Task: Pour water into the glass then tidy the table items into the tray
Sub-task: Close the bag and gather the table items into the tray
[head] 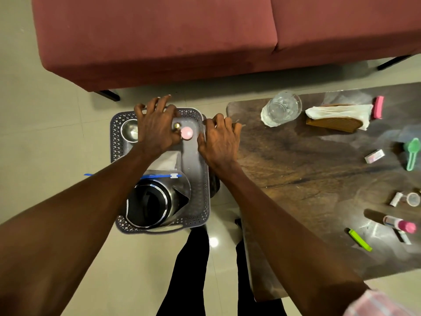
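A grey perforated tray (197, 179) sits left of the dark wooden table (296, 169). In it stand a steel kettle (155, 201), a steel bowl (129, 131), a zip bag with a blue seal (164, 163) and a small pink-capped item (186, 132). My left hand (157, 126) rests over the tray's far part, fingers spread on its far rim. My right hand (218, 140) lies with curled fingers at the tray's right rim beside the table's corner; whether it grips the rim is unclear. A clear glass (282, 107) stands on a white napkin at the table's far side.
On the table lie a woven holder with tissue (337, 117), a pink comb-like piece (378, 107), a green spoon (412, 151), a small box (374, 156), a pink-capped bottle (399, 224), a green clip (360, 239) and a small round container (412, 199). A red sofa (205, 37) stands beyond.
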`<control>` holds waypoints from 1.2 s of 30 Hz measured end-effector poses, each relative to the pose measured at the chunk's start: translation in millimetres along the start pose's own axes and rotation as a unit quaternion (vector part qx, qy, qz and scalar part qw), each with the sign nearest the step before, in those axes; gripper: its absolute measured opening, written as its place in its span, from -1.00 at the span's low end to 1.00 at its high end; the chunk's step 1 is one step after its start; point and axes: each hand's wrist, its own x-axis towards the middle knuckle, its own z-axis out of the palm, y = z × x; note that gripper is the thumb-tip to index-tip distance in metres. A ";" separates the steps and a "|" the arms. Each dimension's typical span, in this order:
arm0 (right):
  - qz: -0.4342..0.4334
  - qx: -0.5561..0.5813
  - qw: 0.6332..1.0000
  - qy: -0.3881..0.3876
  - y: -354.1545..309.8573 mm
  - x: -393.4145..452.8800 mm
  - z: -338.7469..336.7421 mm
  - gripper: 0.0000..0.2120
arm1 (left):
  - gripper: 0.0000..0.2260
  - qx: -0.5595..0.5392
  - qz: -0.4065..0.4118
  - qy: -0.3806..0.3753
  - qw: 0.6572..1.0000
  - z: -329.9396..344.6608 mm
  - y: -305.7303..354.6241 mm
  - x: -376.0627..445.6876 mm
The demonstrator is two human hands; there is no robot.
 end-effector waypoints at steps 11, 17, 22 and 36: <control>0.113 0.043 0.991 0.055 96.9 -37.6 -60.8 -0.66 | -0.66 -0.072 0.013 0.079 0.994 -47.8 139.2 -13.8; 0.175 0.052 0.981 0.064 187.7 -72.7 -93.3 -0.65 | -0.66 -0.098 0.078 0.078 0.989 -42.9 248.6 -15.5; 0.242 0.039 0.968 0.062 269.9 -112.5 -109.2 -0.63 | -0.70 -0.136 0.137 0.071 0.979 -23.7 343.1 -25.3; 0.379 0.053 0.924 0.024 462.7 -185.7 -116.3 -0.70 | -0.77 -0.222 0.118 -0.097 0.963 53.7 536.2 -25.2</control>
